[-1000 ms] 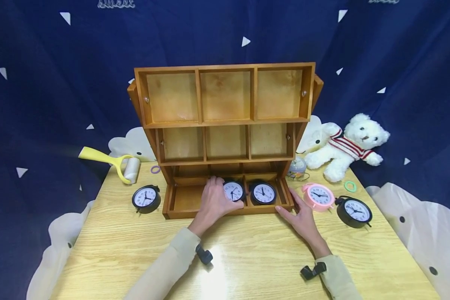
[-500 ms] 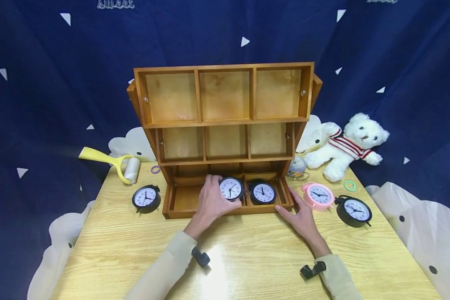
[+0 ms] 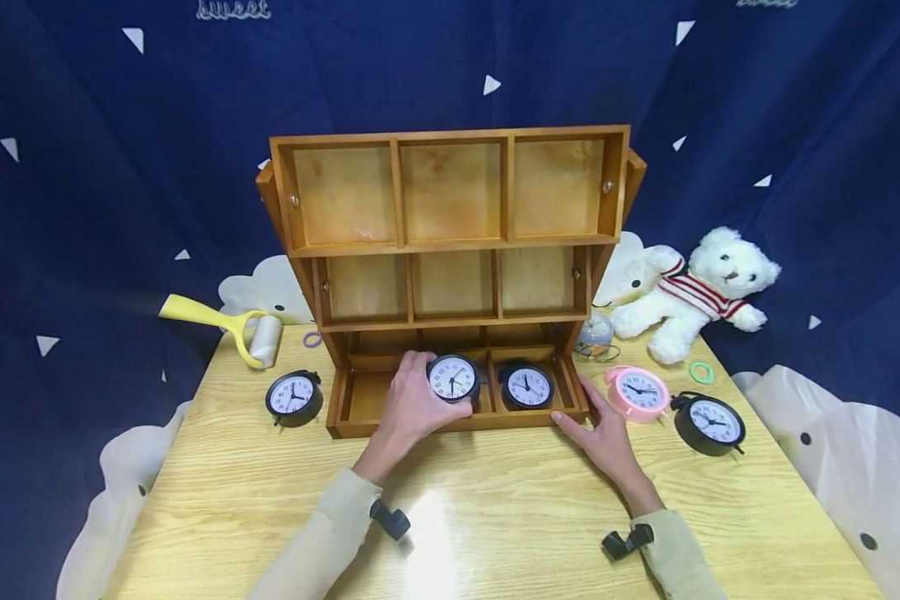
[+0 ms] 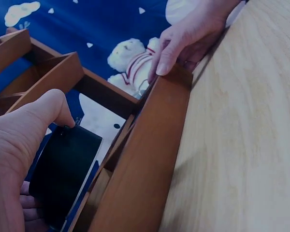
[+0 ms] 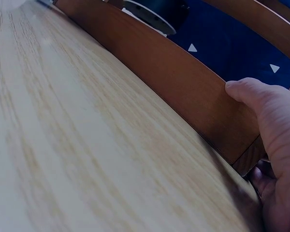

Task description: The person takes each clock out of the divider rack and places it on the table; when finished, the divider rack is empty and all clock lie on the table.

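Observation:
My left hand [image 3: 416,400] grips a round black alarm clock [image 3: 453,379] with a white dial, thumb and fingers on its rim. The clock is raised over the bottom tray of a tiered wooden organizer [image 3: 450,246], around the divider of the left and middle compartments. Its black case [image 4: 65,169] shows above the front board in the left wrist view. A second black alarm clock [image 3: 527,387] sits in the bottom right compartment. My right hand [image 3: 603,437] holds the tray's front right corner, thumb on the front board [image 5: 183,92] and fingers along the side.
On the table's right are a pink alarm clock [image 3: 639,393], a black one [image 3: 709,423], a green ring [image 3: 701,372] and a white teddy bear [image 3: 708,287]. Leftward lie another black clock [image 3: 293,398], a yellow-handled lint roller [image 3: 228,325] and a purple ring [image 3: 312,339].
My left hand has lifted the black alarm clock out of the bottom middle compartment and moved it a little leftward. My right hand stays at the tray's corner.

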Tool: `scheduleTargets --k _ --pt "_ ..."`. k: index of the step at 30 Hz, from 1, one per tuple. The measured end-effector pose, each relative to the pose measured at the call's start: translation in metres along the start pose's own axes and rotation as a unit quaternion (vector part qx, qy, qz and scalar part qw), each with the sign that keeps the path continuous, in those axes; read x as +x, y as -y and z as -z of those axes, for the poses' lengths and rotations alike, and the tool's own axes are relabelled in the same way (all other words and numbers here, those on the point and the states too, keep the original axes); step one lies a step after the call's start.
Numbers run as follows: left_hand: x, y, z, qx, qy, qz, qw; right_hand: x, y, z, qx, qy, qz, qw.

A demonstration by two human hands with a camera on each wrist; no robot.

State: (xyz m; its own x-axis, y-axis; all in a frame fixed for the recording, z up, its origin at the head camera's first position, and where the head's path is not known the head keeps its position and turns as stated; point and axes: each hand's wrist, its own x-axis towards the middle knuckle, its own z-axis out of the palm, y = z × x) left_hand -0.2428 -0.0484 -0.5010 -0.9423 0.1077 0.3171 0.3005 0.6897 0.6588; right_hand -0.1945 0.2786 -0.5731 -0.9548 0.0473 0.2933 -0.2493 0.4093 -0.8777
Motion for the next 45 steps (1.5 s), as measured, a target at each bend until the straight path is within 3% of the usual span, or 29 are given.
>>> scheduleTargets --k 5,20,34,45 --pt "0.0 0.004 0.007 -0.007 -0.001 0.002 1.0 0.0 -0.017 -0.001 0.003 -0.003 0.007 1.0" --pt "-0.006 0.018 0.032 -0.02 -0.025 -0.005 0.9995 0.0 -0.016 -0.001 0.015 -0.004 0.009 0.9998" --pt "-0.015 0.033 0.053 0.013 -0.05 0.003 0.9987 0.001 -0.016 -0.001 0.006 -0.001 0.009 0.9999" --pt "-0.027 0.047 0.07 0.037 -0.052 0.036 0.9973 0.0 -0.018 -0.001 0.004 -0.001 0.011 0.9999"
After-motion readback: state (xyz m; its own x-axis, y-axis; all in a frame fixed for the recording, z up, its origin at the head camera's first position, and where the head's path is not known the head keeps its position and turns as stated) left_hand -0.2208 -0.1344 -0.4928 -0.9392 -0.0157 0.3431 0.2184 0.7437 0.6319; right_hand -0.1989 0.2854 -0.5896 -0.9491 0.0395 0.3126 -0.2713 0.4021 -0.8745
